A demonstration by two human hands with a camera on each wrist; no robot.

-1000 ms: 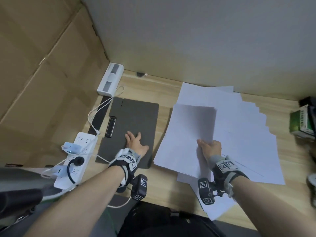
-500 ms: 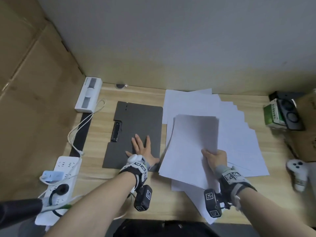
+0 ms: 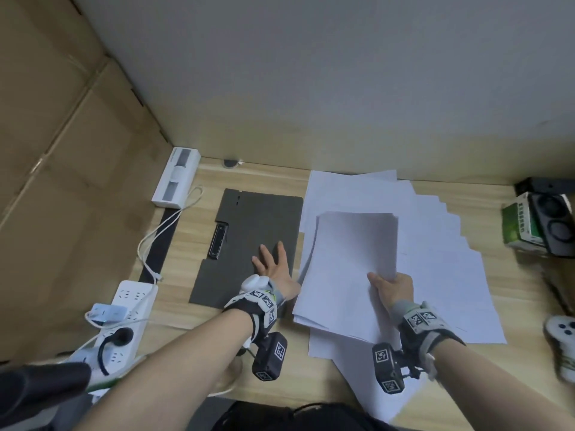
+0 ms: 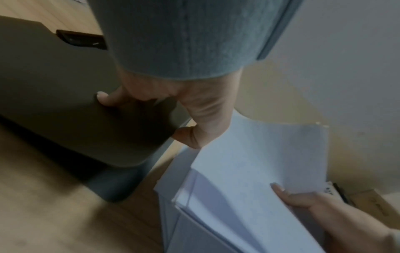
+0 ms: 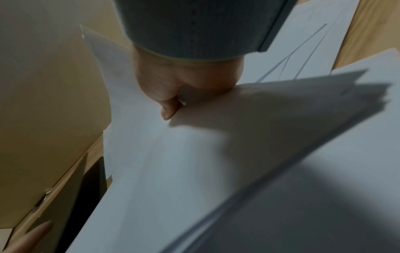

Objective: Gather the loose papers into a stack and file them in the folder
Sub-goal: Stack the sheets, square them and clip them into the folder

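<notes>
A dark grey folder [image 3: 249,231] lies closed on the wooden table, its clip [image 3: 217,242] on the left side. My left hand [image 3: 273,265] presses flat on the folder's near right corner with fingers spread; its thumb [image 4: 188,137] sits at the folder's edge [image 4: 65,85]. My right hand [image 3: 387,286] pinches a gathered stack of white sheets [image 3: 348,265] at its near right edge, thumb [image 5: 168,109] on top, and holds it lifted just right of the folder. Under and behind the stack, loose papers [image 3: 441,253] lie fanned out on the table.
A white power strip [image 3: 124,309] with plugs and a cable lies at the left, with a white box [image 3: 179,178] behind it. A green carton [image 3: 518,227], a black device [image 3: 555,225] and a white controller [image 3: 560,340] sit at the right. Cardboard [image 3: 62,150] walls the left.
My right hand has kept its grip on the stack and turned it squarer beside the folder. My left hand has slid towards the folder's right edge, its fingers spread wider.
</notes>
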